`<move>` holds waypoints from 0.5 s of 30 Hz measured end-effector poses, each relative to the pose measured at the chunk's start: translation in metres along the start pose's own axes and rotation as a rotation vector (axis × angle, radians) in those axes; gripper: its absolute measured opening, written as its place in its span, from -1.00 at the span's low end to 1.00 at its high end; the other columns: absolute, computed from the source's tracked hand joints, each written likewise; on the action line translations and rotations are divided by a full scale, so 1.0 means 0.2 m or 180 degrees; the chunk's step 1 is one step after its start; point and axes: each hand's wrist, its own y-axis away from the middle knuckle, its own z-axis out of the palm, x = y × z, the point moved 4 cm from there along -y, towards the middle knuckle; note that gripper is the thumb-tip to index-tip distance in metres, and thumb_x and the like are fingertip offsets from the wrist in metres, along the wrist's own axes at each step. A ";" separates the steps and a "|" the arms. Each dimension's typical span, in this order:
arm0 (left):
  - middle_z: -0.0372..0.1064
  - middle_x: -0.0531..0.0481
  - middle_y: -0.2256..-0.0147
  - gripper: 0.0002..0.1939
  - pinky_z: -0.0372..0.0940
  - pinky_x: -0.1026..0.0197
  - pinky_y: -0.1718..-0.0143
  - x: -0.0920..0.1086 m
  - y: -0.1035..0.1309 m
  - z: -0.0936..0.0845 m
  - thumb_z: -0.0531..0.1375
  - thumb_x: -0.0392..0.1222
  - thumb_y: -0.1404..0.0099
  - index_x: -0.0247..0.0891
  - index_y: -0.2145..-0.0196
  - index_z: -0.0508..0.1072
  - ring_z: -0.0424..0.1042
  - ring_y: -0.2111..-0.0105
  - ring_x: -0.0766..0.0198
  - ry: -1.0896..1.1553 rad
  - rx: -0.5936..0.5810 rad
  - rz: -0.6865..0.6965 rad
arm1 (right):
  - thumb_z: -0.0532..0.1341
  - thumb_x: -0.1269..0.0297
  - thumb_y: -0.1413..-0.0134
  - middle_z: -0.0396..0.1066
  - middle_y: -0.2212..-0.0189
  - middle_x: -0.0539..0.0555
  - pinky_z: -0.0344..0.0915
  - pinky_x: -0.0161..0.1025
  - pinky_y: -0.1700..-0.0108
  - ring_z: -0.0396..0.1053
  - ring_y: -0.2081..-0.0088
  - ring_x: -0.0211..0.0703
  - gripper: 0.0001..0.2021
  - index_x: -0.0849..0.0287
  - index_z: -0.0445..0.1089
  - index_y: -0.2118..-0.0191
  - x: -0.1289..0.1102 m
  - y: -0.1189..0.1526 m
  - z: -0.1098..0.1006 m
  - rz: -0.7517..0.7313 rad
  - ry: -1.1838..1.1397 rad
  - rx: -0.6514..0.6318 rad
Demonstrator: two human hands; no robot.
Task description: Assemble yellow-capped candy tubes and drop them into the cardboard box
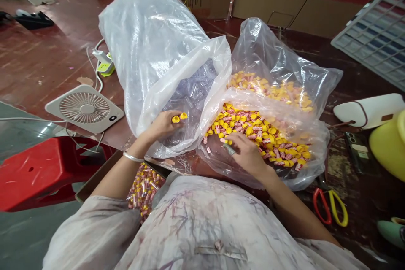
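My left hand is closed around small yellow caps, two of which show beyond its fingertips. It is at the mouth of a large translucent white bag, where clear plastic pieces lie. My right hand, with a grey wrap on one finger, pinches a small pink-and-yellow capped piece. Beneath and beside it, a clear plastic bag lies open, full of yellow-capped pieces with pink-and-white patterned bodies.
A white fan, a power strip and a red stool are at left. Scissors, a phone and a yellow container lie right. More finished-looking pieces fill a box below. Cardboard boxes stand behind.
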 end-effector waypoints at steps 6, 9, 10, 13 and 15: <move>0.15 0.15 0.56 -0.65 0.00 0.32 0.53 0.34 0.18 0.12 0.38 0.03 -0.19 -0.29 0.45 0.42 0.08 0.56 0.43 0.2052 -0.0542 -0.0117 | 0.34 0.27 -0.21 0.58 0.07 0.07 0.53 -0.15 0.01 0.58 0.11 -0.11 -0.73 0.05 0.48 -0.03 -0.13 -0.13 -0.16 0.0127 -0.1398 0.0701; 0.10 0.17 0.55 -0.62 -0.02 0.34 0.52 0.44 0.20 0.19 0.41 0.00 -0.15 -0.30 0.48 0.36 0.06 0.55 0.45 0.2577 -0.0707 -0.0294 | 0.32 0.30 -0.23 0.60 0.08 0.06 0.52 -0.15 -0.02 0.58 0.08 -0.11 -0.75 0.03 0.51 -0.02 -0.22 -0.18 -0.15 -0.0204 -0.1157 0.0488; 0.12 0.17 0.54 -0.62 -0.01 0.34 0.51 0.45 0.20 0.21 0.43 -0.01 -0.14 -0.30 0.46 0.37 0.08 0.53 0.45 0.2738 -0.0720 -0.0359 | 0.31 0.31 -0.25 0.60 0.07 0.07 0.51 -0.13 -0.05 0.56 0.04 -0.10 -0.75 0.03 0.50 -0.03 -0.24 -0.18 -0.14 -0.0383 -0.1071 0.0391; 0.25 0.13 0.48 -0.61 0.09 0.33 0.43 0.47 0.21 0.26 0.46 -0.04 -0.08 -0.31 0.48 0.37 0.18 0.48 0.42 0.3335 -0.0567 -0.0543 | 0.28 0.30 -0.26 0.53 -0.07 0.15 0.42 -0.01 -0.21 0.46 -0.14 -0.02 -0.60 0.08 0.39 -0.19 -0.29 -0.17 -0.09 -0.0875 -0.0814 0.0146; 0.31 0.10 0.46 -0.59 0.16 0.32 0.36 0.46 0.21 0.30 0.49 -0.05 -0.04 -0.32 0.50 0.36 0.24 0.45 0.40 0.3805 -0.0343 -0.0746 | 0.30 0.25 -0.23 0.43 -0.18 0.24 0.34 0.10 -0.29 0.34 -0.26 0.08 -0.43 0.15 0.24 -0.32 -0.30 -0.16 -0.05 -0.1013 -0.0503 0.0189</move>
